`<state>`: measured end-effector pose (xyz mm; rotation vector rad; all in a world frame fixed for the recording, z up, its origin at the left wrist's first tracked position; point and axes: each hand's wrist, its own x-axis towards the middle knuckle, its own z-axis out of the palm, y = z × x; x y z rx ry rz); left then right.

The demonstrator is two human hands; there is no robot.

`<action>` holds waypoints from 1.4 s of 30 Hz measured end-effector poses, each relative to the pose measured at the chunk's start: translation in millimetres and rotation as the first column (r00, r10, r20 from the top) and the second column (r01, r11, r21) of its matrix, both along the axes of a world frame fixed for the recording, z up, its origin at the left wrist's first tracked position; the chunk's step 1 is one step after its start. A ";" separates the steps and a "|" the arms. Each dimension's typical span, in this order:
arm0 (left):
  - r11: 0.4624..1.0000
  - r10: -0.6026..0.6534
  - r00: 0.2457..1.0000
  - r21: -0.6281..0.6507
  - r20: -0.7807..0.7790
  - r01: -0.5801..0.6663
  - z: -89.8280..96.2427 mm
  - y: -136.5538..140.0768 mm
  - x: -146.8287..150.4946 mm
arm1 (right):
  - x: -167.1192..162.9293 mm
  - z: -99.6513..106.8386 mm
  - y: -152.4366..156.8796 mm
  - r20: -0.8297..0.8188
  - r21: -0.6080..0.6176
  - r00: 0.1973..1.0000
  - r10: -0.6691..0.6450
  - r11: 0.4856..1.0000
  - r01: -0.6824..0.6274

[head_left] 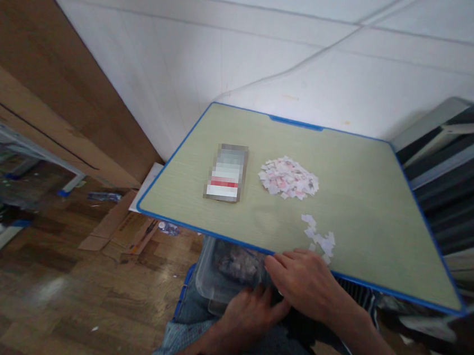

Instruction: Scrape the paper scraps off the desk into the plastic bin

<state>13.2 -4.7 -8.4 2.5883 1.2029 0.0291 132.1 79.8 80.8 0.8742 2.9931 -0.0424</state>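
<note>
My right hand (pixel 302 283) is at the front edge of the small table (pixel 364 213), its fingers bent and pressed together, beside a few loose paper scraps (pixel 319 240). Just below it, my left hand (pixel 248 317) reaches up from my lap with curled fingers, their tips partly in shadow. The hands nearly meet; what they pinch, if anything, is hidden. Farther back on the tabletop lies a heap of small white and pinkish paper pieces (pixel 288 177). A clear plastic box (pixel 209 276) rests on my lap under the table edge, with a crumpled greyish bundle (pixel 240 265) inside.
Left of the heap lies a blurred-out rectangular item (pixel 226 173) with a red stripe. A white wall (pixel 169 57) backs the table. Dark stacked panels (pixel 466 173) crowd the right side. Cardboard (pixel 117 227) and a plastic bottle (pixel 168 228) lie on the wooden floor.
</note>
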 end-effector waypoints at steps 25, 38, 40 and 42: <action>1.000 -0.012 0.999 0.004 -0.042 0.012 3.3 2.2 -0.9 | 118.0 -9.4 53.1 -0.340 0.020 0.862 -0.376 0.914 0.406; 1.000 -0.007 0.995 -0.005 -0.095 0.007 1.0 0.5 -1.3 | 109.7 -16.4 44.5 -0.324 -0.089 0.903 -0.283 0.959 0.269; 1.000 -0.003 0.995 0.002 -0.095 0.003 1.6 0.9 -1.1 | 112.3 -13.9 33.0 -0.309 -0.097 0.910 -0.277 0.961 0.260; 1.000 0.006 0.996 0.002 -0.089 -0.006 2.0 1.1 -0.8 | 114.8 -12.0 21.7 -0.300 -0.107 0.912 -0.280 0.960 0.260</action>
